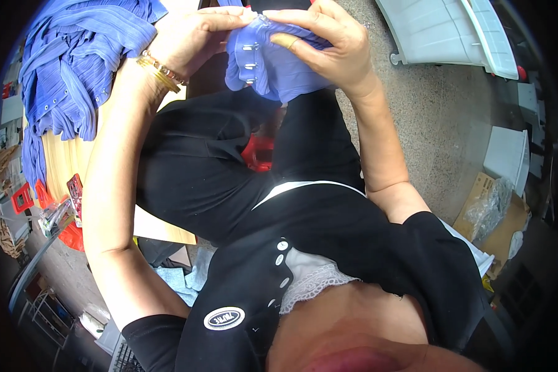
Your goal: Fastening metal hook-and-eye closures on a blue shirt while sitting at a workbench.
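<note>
A piece of periwinkle-blue garment (294, 73) hangs between my hands at the top of the view, over my lap. Small shiny metal fasteners (250, 66) run in a row down its left edge; their exact kind is too small to tell. My left hand (195, 38) pinches the top of that edge with thumb and fingertips. From the other side, my right hand (336, 44) grips the cloth beside the uppermost fastener, its thumb lying across the fabric. A yellowish covering (284, 41) wraps the tip of my right thumb.
On a wooden table (68, 164) at left lies a heap of ribbed blue garments (93, 53) with small eyelets. Red-handled items (23, 198) sit by the table's edge. A pale plastic bin (443, 31) stands on the floor at upper right, with cardboard (474, 204) and plastic wrap farther down.
</note>
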Action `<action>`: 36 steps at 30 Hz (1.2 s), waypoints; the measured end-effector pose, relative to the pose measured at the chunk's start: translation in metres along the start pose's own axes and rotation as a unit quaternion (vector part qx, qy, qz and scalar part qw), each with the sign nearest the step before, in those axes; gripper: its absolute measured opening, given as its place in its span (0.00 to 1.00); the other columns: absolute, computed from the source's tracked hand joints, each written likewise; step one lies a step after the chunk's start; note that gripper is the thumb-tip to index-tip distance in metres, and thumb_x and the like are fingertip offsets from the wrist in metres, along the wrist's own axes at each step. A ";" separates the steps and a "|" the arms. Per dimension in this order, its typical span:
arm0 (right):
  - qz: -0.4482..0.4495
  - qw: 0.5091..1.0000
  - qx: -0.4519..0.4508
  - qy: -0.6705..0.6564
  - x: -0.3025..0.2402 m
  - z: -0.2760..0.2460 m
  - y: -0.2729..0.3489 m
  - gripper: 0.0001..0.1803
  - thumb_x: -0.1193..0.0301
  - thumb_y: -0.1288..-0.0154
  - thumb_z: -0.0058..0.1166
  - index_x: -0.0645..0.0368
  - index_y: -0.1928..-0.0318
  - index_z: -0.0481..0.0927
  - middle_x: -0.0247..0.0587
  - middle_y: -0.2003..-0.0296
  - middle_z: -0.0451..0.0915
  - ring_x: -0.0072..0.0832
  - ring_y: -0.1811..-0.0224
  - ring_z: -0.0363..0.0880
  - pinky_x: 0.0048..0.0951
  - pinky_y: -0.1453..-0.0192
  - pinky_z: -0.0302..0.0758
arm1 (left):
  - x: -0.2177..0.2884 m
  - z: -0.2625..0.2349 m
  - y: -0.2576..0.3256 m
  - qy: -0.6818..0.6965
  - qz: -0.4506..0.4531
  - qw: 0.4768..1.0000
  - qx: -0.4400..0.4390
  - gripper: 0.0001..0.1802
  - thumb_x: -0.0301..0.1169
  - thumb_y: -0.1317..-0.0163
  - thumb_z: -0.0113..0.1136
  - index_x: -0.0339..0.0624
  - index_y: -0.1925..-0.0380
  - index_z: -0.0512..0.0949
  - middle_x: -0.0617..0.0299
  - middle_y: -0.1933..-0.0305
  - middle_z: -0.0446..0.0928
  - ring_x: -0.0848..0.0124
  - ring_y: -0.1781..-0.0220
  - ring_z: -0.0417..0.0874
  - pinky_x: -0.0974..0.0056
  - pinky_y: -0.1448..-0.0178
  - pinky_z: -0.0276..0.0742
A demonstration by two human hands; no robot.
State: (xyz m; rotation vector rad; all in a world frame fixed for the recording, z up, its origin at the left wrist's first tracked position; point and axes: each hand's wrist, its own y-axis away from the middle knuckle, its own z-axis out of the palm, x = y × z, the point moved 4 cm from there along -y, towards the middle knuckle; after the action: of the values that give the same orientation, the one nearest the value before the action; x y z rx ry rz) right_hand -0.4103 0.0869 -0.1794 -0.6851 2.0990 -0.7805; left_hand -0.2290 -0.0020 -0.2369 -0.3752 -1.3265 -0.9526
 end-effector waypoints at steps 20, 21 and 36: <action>0.056 0.970 -0.213 -0.099 0.030 -0.004 0.013 0.09 0.79 0.44 0.63 0.61 0.61 0.86 0.35 0.71 0.79 0.22 0.66 0.77 0.19 0.62 0.72 | 0.002 -0.012 0.006 -0.233 0.007 0.972 0.012 0.14 0.40 0.34 0.60 0.44 0.56 0.83 0.67 0.62 0.83 0.79 0.56 0.82 0.72 0.44 0.74; 0.058 0.971 -0.212 -0.099 0.032 -0.005 0.015 0.09 0.79 0.44 0.63 0.61 0.61 0.86 0.35 0.71 0.79 0.22 0.66 0.77 0.19 0.62 0.72 | 0.001 -0.011 0.005 -0.233 0.007 0.972 0.011 0.14 0.40 0.34 0.60 0.44 0.56 0.83 0.67 0.62 0.83 0.79 0.56 0.82 0.72 0.44 0.74; 0.178 0.964 -0.135 -0.146 0.022 -0.004 0.005 0.07 0.76 0.46 0.66 0.62 0.65 0.83 0.34 0.75 0.79 0.18 0.75 0.72 0.21 0.71 0.68 | 0.014 0.007 0.009 -0.282 0.092 0.955 0.001 0.15 0.38 0.31 0.56 0.42 0.51 0.81 0.63 0.57 0.83 0.76 0.54 0.83 0.73 0.45 0.76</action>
State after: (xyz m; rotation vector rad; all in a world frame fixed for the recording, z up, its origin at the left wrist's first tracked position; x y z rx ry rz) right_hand -0.4266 0.0764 -0.1915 -0.5040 1.9907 -0.1825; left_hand -0.2272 0.0031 -0.2200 -0.7983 -1.7693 -0.7078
